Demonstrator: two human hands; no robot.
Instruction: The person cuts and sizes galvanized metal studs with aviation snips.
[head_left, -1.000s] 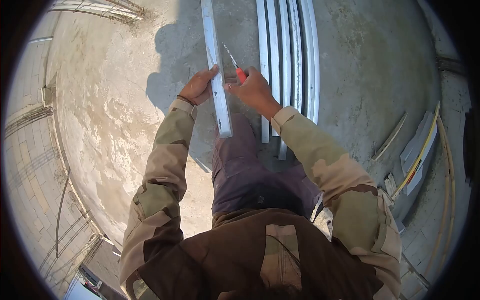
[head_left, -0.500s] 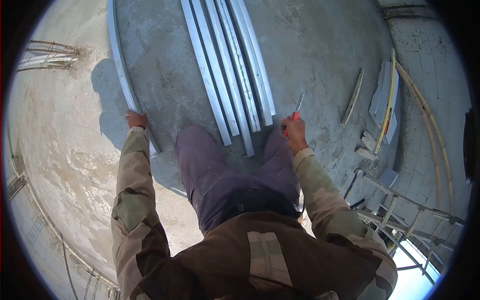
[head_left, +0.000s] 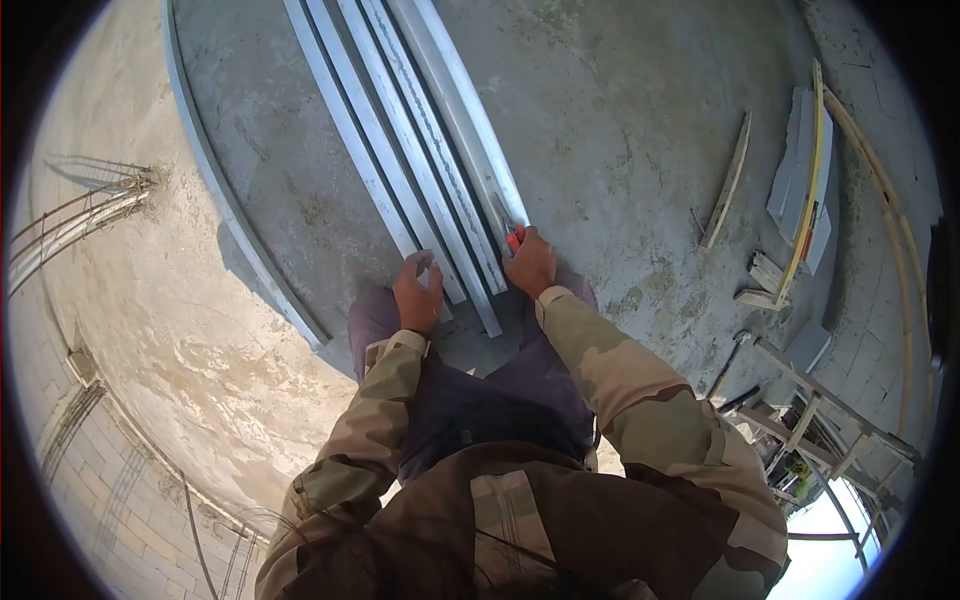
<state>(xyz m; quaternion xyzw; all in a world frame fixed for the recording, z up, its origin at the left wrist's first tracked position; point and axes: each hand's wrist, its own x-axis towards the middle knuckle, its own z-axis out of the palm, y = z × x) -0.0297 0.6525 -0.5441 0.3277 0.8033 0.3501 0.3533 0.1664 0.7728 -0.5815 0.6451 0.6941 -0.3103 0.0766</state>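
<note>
My right hand point(head_left: 532, 264) is closed round red-handled snips point(head_left: 515, 239), whose metal end lies against the near end of the rightmost metal channels point(head_left: 485, 140). My left hand point(head_left: 418, 294) has its thumb and fingers apart, just over the near end of the leftmost metal channel point(head_left: 350, 130) of the group. Several of these long silver channels lie side by side on the concrete, running away from my knees. Apart from them, a single metal channel point(head_left: 215, 170) lies on the left.
Rebar point(head_left: 100, 205) sticks out of the concrete at left. On the right lie a wood strip point(head_left: 728, 180), a yellow level-like bar point(head_left: 810, 170), pale boards point(head_left: 790, 160) and long bamboo-like poles point(head_left: 890, 210). A metal frame point(head_left: 830, 410) stands at the lower right.
My left hand has let go of the single channel and moved right to the group. My right hand has brought the snips left to the rightmost channels' ends.
</note>
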